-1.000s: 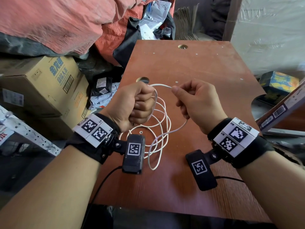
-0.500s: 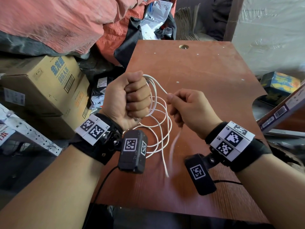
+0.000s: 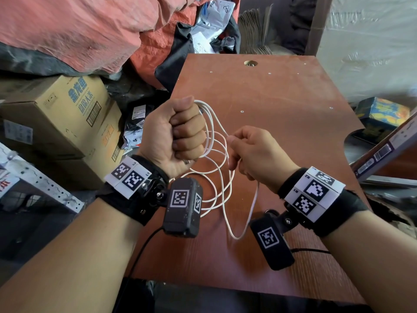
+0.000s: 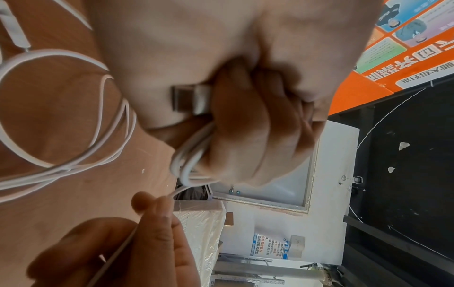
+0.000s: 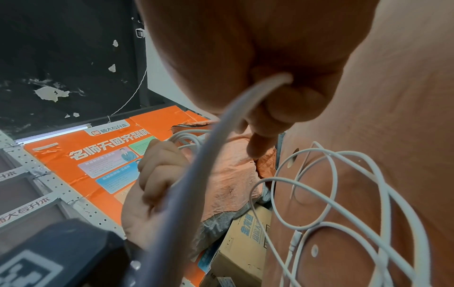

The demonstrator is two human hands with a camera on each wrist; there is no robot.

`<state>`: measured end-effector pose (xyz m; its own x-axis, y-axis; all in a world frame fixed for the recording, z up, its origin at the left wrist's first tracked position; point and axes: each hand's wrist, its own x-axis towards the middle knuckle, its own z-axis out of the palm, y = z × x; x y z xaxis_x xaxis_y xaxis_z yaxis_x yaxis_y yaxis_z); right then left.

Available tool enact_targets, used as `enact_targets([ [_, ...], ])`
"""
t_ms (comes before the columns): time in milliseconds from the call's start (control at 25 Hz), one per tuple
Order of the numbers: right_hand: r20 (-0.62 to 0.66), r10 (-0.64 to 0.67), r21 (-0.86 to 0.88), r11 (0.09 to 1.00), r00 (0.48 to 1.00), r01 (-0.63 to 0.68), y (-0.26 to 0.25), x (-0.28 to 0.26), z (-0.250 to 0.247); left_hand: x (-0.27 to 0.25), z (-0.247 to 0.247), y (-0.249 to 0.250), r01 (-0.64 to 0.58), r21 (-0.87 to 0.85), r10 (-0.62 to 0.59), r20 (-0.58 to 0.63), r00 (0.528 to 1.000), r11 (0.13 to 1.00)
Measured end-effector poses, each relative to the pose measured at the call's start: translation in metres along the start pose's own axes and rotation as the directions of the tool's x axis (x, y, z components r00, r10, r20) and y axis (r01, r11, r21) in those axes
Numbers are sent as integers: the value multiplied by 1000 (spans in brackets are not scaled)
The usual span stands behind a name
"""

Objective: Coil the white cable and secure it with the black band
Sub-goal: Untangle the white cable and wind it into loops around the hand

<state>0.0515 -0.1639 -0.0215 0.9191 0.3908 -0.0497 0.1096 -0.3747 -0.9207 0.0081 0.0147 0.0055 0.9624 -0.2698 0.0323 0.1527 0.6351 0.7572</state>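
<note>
Coiling in progress, held above the brown board [image 3: 282, 105]. Left hand [image 3: 178, 136] is a closed fist gripping the gathered turns of the white cable [image 3: 222, 177]; several loops hang from the fist toward the near edge of the board, clear of its surface as far as I can judge. The left wrist view shows a metal-tipped plug [image 4: 190, 99] poking out of the fist on the palm side, so one end is already trapped in the bundle. Right hand [image 3: 257, 154], just beside the fist on its right, pinches the free run between thumb and fingertip [image 4: 145, 202]; the remaining fingers are loosely curled. From the pinch, slack drops in one long U toward the near edge of the board, lower than the other loops. Orientation: the coil is an elongated oval, long axis running from the fist down toward the wrist cameras, plane roughly upright. Judgement on technique: carry the pinch up over the fist at matching loop length, lay each turn flat beside the last, do not twist, and keep the fist tight so turns cannot slip. Black band not visible in any view; securing not yet begun.
</note>
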Motion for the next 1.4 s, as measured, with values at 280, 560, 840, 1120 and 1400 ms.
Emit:
enact_targets([
  [280,51,-25,-56,998,998,28,-1,-1,1,4,-4,-4,-113,-229,130,60,990,967],
  [560,206,-25,-105,993,978,48,-3,-6,5,10,-7,-5,-203,-239,192,-66,979,950],
  [840,161,-136,-261,949,978,175,-2,-5,10,11,1,-7,-255,-211,207,-227,952,944],
  [1120,208,-139,-255,948,968,191,-7,-11,10,16,-2,-11,-276,-131,227,-302,926,952],
  [1400,198,-186,-337,909,962,245,-10,-12,9,17,-1,-15,-288,-48,262,-297,918,956],
])
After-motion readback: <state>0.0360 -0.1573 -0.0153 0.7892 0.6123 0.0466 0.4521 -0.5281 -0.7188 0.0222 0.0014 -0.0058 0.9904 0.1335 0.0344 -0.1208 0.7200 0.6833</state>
